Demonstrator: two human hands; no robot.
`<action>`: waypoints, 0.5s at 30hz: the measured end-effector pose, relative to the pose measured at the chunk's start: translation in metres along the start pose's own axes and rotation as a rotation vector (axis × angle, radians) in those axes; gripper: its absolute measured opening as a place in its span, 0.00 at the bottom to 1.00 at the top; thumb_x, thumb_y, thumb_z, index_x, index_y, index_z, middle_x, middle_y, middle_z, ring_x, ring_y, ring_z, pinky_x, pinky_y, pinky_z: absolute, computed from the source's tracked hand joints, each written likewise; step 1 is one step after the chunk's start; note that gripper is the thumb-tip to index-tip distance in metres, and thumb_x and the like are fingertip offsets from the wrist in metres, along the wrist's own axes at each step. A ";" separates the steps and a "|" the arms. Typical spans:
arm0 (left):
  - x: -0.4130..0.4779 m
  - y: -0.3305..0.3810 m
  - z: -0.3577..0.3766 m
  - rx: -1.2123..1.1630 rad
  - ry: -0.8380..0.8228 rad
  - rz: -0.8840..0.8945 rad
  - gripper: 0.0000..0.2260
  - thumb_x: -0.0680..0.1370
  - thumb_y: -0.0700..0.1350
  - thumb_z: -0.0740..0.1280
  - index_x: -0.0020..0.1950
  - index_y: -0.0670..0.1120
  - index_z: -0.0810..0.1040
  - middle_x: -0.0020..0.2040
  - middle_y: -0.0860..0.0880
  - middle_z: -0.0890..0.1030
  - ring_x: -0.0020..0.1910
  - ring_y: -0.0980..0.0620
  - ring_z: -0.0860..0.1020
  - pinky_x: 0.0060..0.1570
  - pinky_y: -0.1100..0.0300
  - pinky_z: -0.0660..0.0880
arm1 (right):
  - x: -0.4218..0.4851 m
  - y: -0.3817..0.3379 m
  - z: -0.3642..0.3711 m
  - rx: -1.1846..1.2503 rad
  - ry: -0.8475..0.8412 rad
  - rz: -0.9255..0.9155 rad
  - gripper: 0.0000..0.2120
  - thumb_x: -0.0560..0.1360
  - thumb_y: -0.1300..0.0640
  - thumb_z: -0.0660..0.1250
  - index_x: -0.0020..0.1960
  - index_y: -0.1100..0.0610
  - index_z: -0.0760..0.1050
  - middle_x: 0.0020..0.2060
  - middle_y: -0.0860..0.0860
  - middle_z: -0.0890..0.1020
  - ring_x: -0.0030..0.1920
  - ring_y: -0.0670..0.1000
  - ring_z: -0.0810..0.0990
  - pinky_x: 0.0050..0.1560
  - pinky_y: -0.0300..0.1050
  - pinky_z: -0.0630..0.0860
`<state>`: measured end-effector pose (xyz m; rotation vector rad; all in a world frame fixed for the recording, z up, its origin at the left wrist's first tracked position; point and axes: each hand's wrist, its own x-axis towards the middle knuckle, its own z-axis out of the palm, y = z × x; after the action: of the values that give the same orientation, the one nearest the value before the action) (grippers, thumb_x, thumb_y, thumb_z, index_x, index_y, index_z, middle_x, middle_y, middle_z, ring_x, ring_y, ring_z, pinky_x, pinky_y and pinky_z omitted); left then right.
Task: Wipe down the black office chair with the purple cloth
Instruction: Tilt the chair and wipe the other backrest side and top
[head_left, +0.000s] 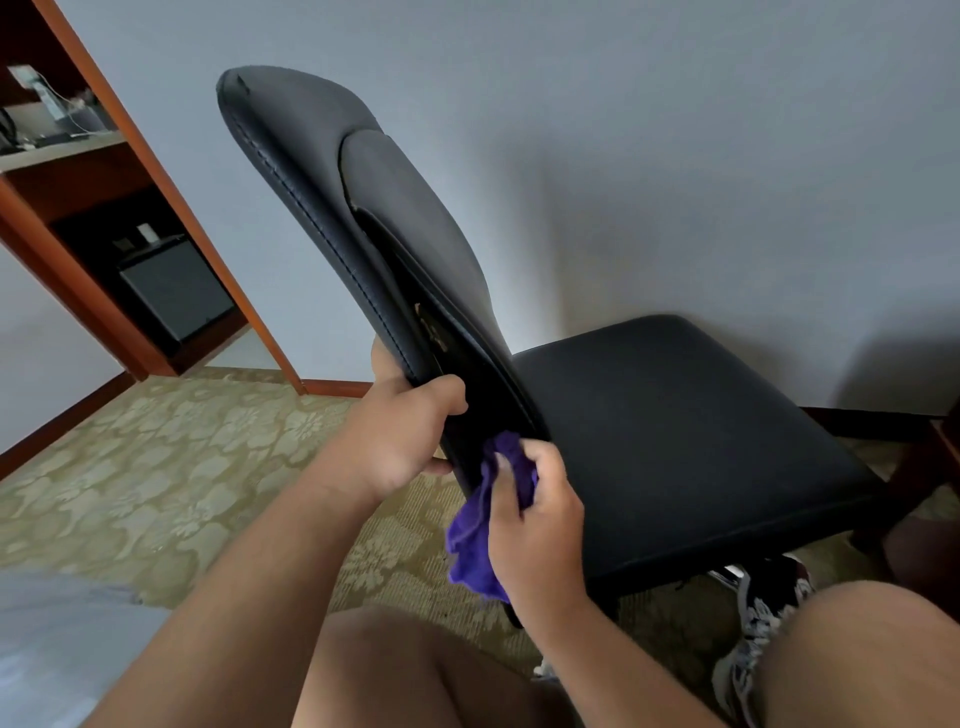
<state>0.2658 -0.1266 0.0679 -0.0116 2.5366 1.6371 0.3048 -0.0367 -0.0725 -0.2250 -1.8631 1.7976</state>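
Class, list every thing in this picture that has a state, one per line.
black office chair: upright, steadied at its backrest.
purple cloth: bunched, touching the backrest's base.
left hand: grips the backrest's edge.
right hand: grips the purple cloth.
mini fridge: door shut.

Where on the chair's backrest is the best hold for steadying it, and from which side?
Likely the backrest's thin stitched side edge, low near the seat, from the person's left: fingers can wrap it, as the left hand does, keeping clear of the right hand's purple cloth.
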 end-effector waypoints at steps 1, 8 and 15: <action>0.000 0.001 -0.001 0.003 -0.007 0.000 0.20 0.76 0.41 0.66 0.66 0.50 0.65 0.53 0.49 0.80 0.52 0.49 0.81 0.46 0.41 0.84 | -0.003 0.005 0.000 0.001 0.000 0.058 0.05 0.81 0.58 0.66 0.53 0.48 0.76 0.42 0.44 0.82 0.45 0.44 0.82 0.44 0.36 0.76; -0.006 0.012 -0.030 -0.010 -0.075 0.015 0.37 0.70 0.46 0.76 0.73 0.61 0.63 0.65 0.49 0.79 0.58 0.50 0.81 0.48 0.47 0.84 | 0.016 -0.020 -0.007 -0.040 -0.036 0.023 0.02 0.78 0.56 0.71 0.49 0.50 0.79 0.37 0.44 0.82 0.41 0.44 0.81 0.41 0.35 0.76; -0.004 0.055 -0.062 -0.186 0.088 0.225 0.47 0.65 0.47 0.76 0.79 0.61 0.56 0.59 0.49 0.84 0.55 0.45 0.84 0.50 0.42 0.82 | 0.032 -0.056 -0.009 -0.113 -0.074 -0.139 0.06 0.77 0.56 0.71 0.54 0.51 0.80 0.42 0.43 0.82 0.43 0.44 0.81 0.45 0.41 0.81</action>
<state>0.2601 -0.1608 0.1432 0.1951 2.5165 1.9935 0.2960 -0.0189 -0.0101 -0.0684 -1.9827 1.6303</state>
